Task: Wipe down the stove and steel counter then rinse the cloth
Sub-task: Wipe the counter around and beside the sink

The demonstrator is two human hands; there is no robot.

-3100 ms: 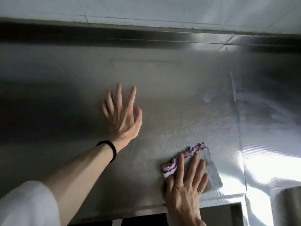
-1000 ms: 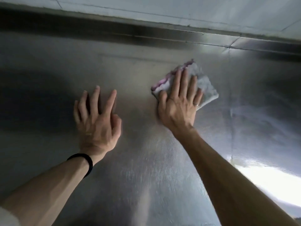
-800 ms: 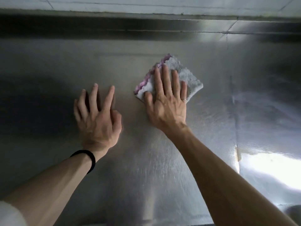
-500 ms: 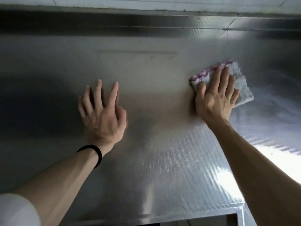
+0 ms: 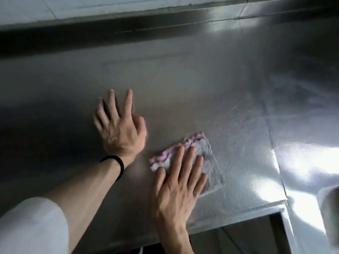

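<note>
A textured steel counter point(image 5: 183, 85) fills the view. A grey cloth point(image 5: 211, 162) with a pink scalloped edge lies flat on it near the front edge. My right hand point(image 5: 179, 182) presses down on the cloth with straight, spread fingers and covers its near left part. My left hand point(image 5: 119, 125) rests flat on the bare steel to the left of the cloth, fingers spread, a black band on the wrist. The stove is out of view.
A raised steel backsplash point(image 5: 128, 32) runs along the far side under a pale tiled wall point(image 5: 91, 6). The counter's front edge point(image 5: 238, 213) steps back at lower right beside a dark gap. A rounded steel object point(image 5: 330, 217) sits at the right border.
My right hand has dragged the cloth from the far right of the counter back toward the front edge. My left hand stays planted on the steel.
</note>
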